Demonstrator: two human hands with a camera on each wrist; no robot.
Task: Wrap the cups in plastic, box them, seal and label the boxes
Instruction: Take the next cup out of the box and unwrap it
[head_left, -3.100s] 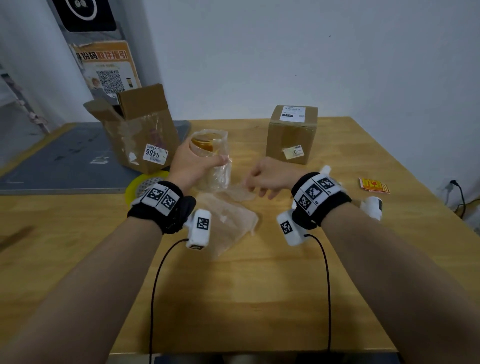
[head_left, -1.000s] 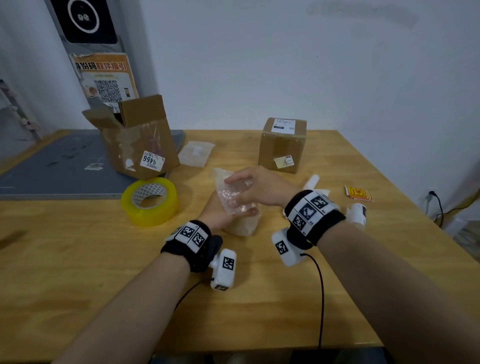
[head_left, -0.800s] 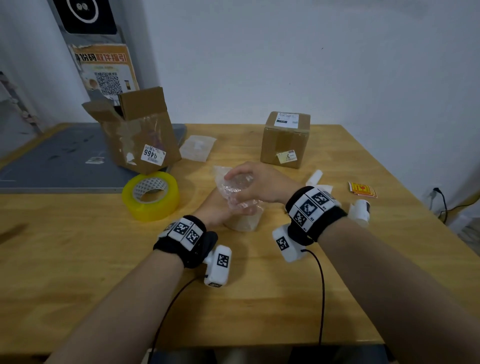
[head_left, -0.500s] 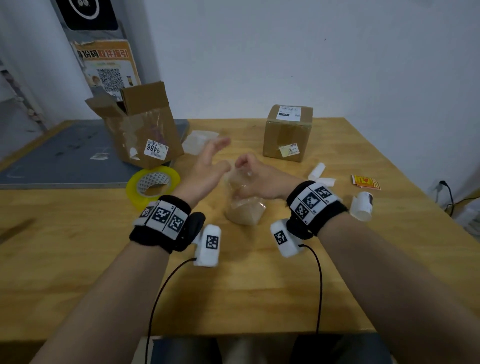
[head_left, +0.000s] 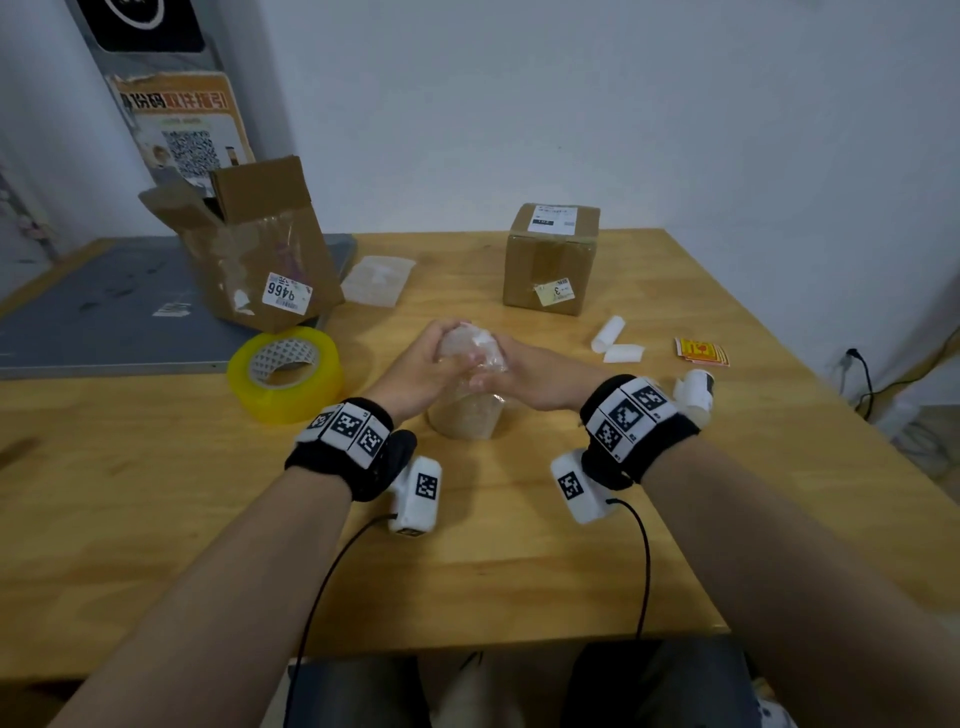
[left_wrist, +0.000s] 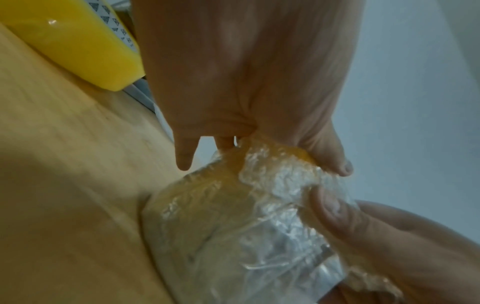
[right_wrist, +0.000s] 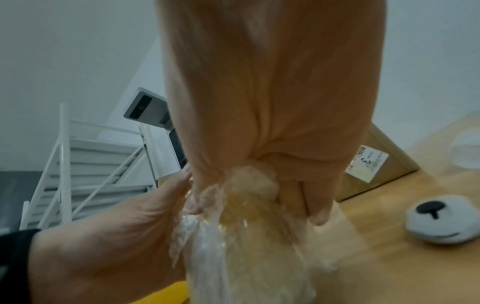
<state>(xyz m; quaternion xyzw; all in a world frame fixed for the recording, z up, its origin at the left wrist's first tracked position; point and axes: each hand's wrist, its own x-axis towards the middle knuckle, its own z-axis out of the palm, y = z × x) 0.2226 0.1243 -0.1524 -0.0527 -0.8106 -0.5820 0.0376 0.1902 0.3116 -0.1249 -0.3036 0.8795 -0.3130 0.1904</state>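
A cup wrapped in crinkled clear plastic (head_left: 464, 418) stands upright on the wooden table (head_left: 519, 571), mid-table in the head view. My left hand (head_left: 431, 358) and right hand (head_left: 511, 366) both grip the bunched plastic at its top, one from each side. In the left wrist view the left fingers (left_wrist: 335, 158) curl over the gathered plastic (left_wrist: 272, 176) and the right thumb (left_wrist: 327, 207) presses it from below. The right wrist view has the right fingers (right_wrist: 319, 214) closed round the same wrapped cup (right_wrist: 241, 246). An open cardboard box (head_left: 254, 249) stands back left, a sealed, labelled box (head_left: 553, 260) back right.
A yellow tape roll (head_left: 285, 371) lies left of my hands, in front of the open box. A flat plastic bag (head_left: 376, 280) lies behind. Two white rolls (head_left: 608, 332), red-yellow stickers (head_left: 701, 351) and a white round object (head_left: 696, 389) sit to the right. A grey mat (head_left: 104, 312) covers the far left.
Half a second ago my left hand was raised open beside the cup; it has come down and grips the plastic at the top. The cup stays standing on the table.
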